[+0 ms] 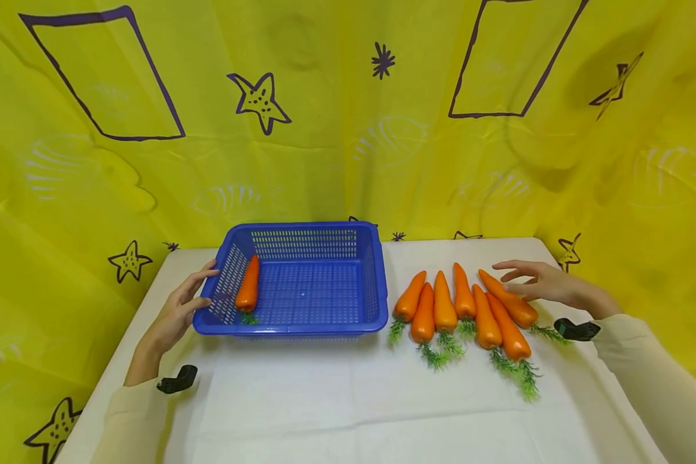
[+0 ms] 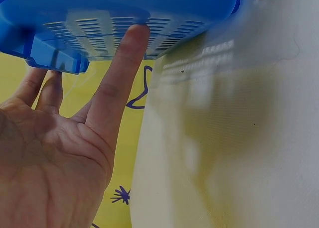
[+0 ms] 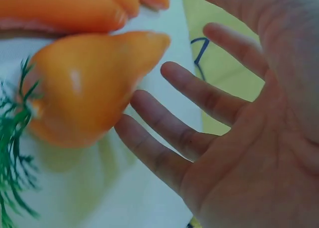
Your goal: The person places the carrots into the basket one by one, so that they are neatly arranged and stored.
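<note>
My left hand (image 1: 176, 316) is at the left side of a blue plastic basket (image 1: 303, 330). Its fingertips and thumb tip lie over the rim, and in the left wrist view one straight finger (image 2: 117, 88) touches the slotted wall from outside. A single orange carrot (image 1: 249, 287) with green leaves lies inside the basket, near the left wall. My right hand (image 1: 551, 283) hovers with spread fingers beside the rightmost carrot (image 3: 84, 88). Its fingertips come up to that carrot's side; whether they touch it I cannot tell. Nothing is gripped by this hand.
Several more carrots (image 1: 445, 308) lie fanned out right of the basket, leafy ends toward me. Everything stands on a white-covered table (image 1: 325, 399). A yellow patterned curtain (image 1: 336, 161) hangs behind and along both sides. Each wrist carries a small black device (image 1: 577, 329).
</note>
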The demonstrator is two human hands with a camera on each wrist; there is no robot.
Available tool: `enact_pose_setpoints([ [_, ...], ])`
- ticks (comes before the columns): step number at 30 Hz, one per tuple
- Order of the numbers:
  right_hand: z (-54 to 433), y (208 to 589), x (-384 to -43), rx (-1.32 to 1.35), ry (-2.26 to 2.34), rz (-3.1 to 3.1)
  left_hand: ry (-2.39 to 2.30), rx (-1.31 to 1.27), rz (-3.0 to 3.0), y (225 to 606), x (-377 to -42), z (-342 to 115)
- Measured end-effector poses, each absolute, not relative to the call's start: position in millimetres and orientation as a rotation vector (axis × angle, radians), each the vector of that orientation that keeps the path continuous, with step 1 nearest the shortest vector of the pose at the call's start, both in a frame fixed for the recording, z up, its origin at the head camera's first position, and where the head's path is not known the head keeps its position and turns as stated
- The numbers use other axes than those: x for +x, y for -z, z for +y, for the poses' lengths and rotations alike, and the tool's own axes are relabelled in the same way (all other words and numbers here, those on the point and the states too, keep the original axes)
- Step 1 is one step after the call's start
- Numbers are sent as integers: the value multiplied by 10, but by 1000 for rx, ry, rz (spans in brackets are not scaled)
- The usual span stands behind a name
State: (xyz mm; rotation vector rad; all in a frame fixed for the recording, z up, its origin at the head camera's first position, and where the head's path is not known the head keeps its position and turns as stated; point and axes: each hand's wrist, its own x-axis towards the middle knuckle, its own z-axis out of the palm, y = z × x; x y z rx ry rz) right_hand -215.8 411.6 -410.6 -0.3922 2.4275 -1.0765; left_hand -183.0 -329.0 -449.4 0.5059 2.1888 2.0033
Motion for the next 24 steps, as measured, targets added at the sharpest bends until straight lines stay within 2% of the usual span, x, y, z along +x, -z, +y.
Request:
enact_pose_setpoints([
  [24,4138,4222,-2210,-391,936,2351,-2009,490,2180,4489,-1830,-3285],
])
